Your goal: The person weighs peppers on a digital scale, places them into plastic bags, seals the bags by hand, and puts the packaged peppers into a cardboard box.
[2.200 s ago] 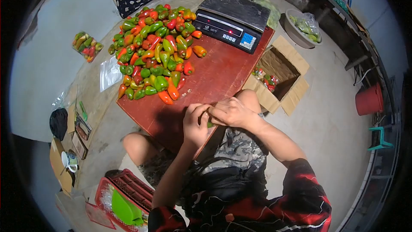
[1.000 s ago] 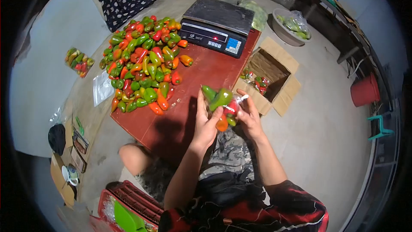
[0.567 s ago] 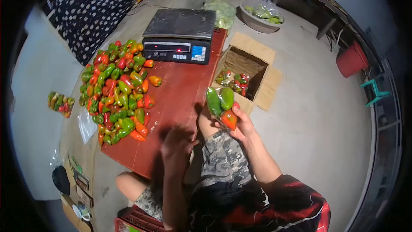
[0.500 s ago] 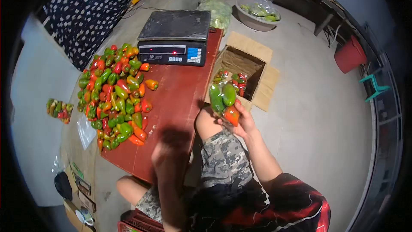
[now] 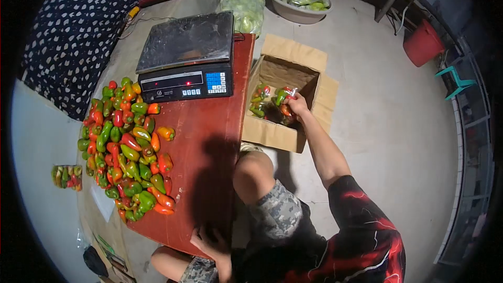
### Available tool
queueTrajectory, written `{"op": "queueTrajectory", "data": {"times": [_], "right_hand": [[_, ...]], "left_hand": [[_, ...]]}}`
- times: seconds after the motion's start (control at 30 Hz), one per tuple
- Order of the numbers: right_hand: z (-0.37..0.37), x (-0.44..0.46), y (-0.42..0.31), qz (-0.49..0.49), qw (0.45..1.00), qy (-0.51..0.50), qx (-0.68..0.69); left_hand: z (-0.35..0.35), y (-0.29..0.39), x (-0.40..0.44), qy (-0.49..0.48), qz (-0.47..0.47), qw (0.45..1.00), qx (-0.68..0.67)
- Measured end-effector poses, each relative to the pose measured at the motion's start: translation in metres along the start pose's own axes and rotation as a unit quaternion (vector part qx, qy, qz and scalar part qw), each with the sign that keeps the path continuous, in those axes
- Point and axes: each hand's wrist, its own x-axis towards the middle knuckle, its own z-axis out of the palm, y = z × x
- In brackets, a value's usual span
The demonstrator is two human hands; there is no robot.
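My right hand (image 5: 297, 106) reaches into the open cardboard box (image 5: 272, 133), its fingers closed on a clear plastic bag of peppers (image 5: 283, 96) in red, orange and green. Another bag of peppers (image 5: 260, 93) lies beside it inside the box. My left hand (image 5: 209, 242) rests at the near edge of the red table (image 5: 201, 126), partly in shadow, with fingers apart and nothing visible in them. A large heap of red, green and orange peppers (image 5: 126, 152) covers the left part of the table.
A digital scale (image 5: 186, 55) stands at the table's far end. Beyond it are a bag of green vegetables (image 5: 242, 10) and a basin (image 5: 298, 14) on the floor. A red bucket (image 5: 423, 44) and a teal stool (image 5: 456, 84) stand at right. Plastic bags (image 5: 102, 203) lie left of the heap.
My right hand has carried the bag of peppers from above my knee forward and down into the box. My left hand has moved back to the table's near edge. The view has shifted.
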Motion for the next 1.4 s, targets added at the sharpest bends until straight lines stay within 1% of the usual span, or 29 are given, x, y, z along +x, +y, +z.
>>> {"op": "queueTrajectory", "data": {"times": [0.03,0.1,0.13,0.2,0.23,0.27,0.33,0.37,0.4,0.43,0.5,0.53,0.6,0.7,0.73,0.8,0.87,0.9,0.97,1.0,1.03,1.07,1.13,1.17,1.23,1.27,1.33,1.37,1.4], "right_hand": [[0.01,0.028,0.03,0.007,1.0,-0.002,0.0],[0.03,0.079,0.078,0.104,0.991,-0.001,-0.087],[0.037,0.074,0.069,0.109,0.99,-0.004,-0.087],[0.045,0.053,0.048,0.093,0.966,-0.008,-0.241],[0.048,0.045,0.036,0.084,0.959,-0.035,-0.269],[0.05,0.05,0.034,0.093,0.958,-0.033,-0.269],[0.051,0.068,0.032,0.08,0.897,-0.162,-0.405],[0.047,0.069,0.029,0.087,0.897,-0.159,-0.403],[0.041,0.069,0.024,0.096,0.874,-0.224,-0.421],[0.033,0.068,0.017,0.103,0.846,-0.288,-0.436],[0.023,0.083,0.045,0.09,0.817,-0.379,-0.424],[0.019,0.087,0.058,0.08,0.805,-0.379,-0.449],[0.013,0.087,0.069,0.066,0.781,-0.309,-0.539],[0.013,0.094,0.073,0.052,0.781,-0.227,-0.58],[0.014,0.102,0.068,0.045,0.786,-0.219,-0.577],[0.02,0.102,0.03,0.03,0.795,-0.202,-0.571],[0.029,0.104,-0.021,-0.051,0.77,-0.25,-0.584],[0.035,0.089,-0.049,-0.056,0.769,-0.25,-0.586],[0.046,0.047,-0.112,-0.167,0.87,-0.161,-0.434],[0.049,0.03,-0.138,-0.177,0.868,-0.166,-0.433],[0.052,0.011,-0.163,-0.237,0.855,-0.165,-0.431],[0.056,-0.011,-0.187,-0.295,0.839,-0.166,-0.426],[0.063,-0.058,-0.228,-0.365,0.85,-0.199,-0.324],[0.069,-0.087,-0.249,-0.357,0.854,-0.222,-0.309],[0.08,-0.145,-0.283,-0.347,0.85,-0.271,-0.29],[0.093,-0.163,-0.28,-0.355,0.844,-0.279,-0.291],[0.117,-0.197,-0.274,-0.483,0.765,-0.349,-0.245],[0.13,-0.22,-0.272,-0.446,0.768,-0.393,-0.238],[0.144,-0.242,-0.271,-0.408,0.768,-0.436,-0.231]], "left_hand": [[-0.001,-0.001,0.001,-0.029,-0.009,0.999,0.023],[-0.005,0.006,0.004,-0.025,-0.002,0.999,0.026],[-0.003,0.008,0.006,-0.018,0.006,1.0,0.024],[0.004,-0.002,0.003,-0.02,0.007,0.999,0.047],[0.008,-0.008,0.001,-0.001,0.021,0.998,0.055],[0.012,-0.013,-0.001,0.018,0.036,0.997,0.062],[0.014,-0.024,-0.006,0.007,0.023,0.997,0.076],[0.016,-0.043,-0.016,0.011,0.038,0.995,0.095],[0.015,-0.029,0.003,0.016,0.052,0.992,0.112],[0.012,-0.008,0.016,0.04,0.119,0.984,0.128],[0.01,-0.003,0.015,0.032,0.101,0.988,0.111],[0.009,-0.002,0.014,0.028,0.079,0.992,0.094],[0.007,0.001,0.012,0.016,0.061,0.993,0.096],[0.006,0.004,0.017,0.013,0.048,0.994,0.094],[0.004,0.005,0.018,0.017,0.051,0.995,0.088],[0.004,0.0,0.014,0.015,0.051,0.994,0.099],[0.001,0.001,0.013,0.015,0.051,0.993,0.108],[-0.002,0.006,0.018,0.002,0.065,0.991,0.119],[-0.003,0.01,0.022,-0.004,0.072,0.989,0.133],[-0.001,0.007,0.022,-0.01,0.035,0.996,0.076],[0.001,0.003,0.025,-0.015,0.0,1.0,0.02],[0.001,-0.001,0.03,-0.005,-0.007,1.0,0.023],[0.0,-0.004,0.043,-0.018,0.028,0.991,-0.13],[-0.006,0.002,0.052,-0.004,0.016,0.992,-0.124],[-0.019,0.017,0.08,-0.136,0.022,0.967,-0.212],[-0.023,0.022,0.096,-0.153,0.059,0.958,-0.235],[-0.026,0.028,0.126,-0.179,0.138,0.939,-0.26],[-0.027,0.027,0.137,-0.189,0.178,0.929,-0.262],[-0.02,0.024,0.145,-0.169,0.21,0.926,-0.264]]}}
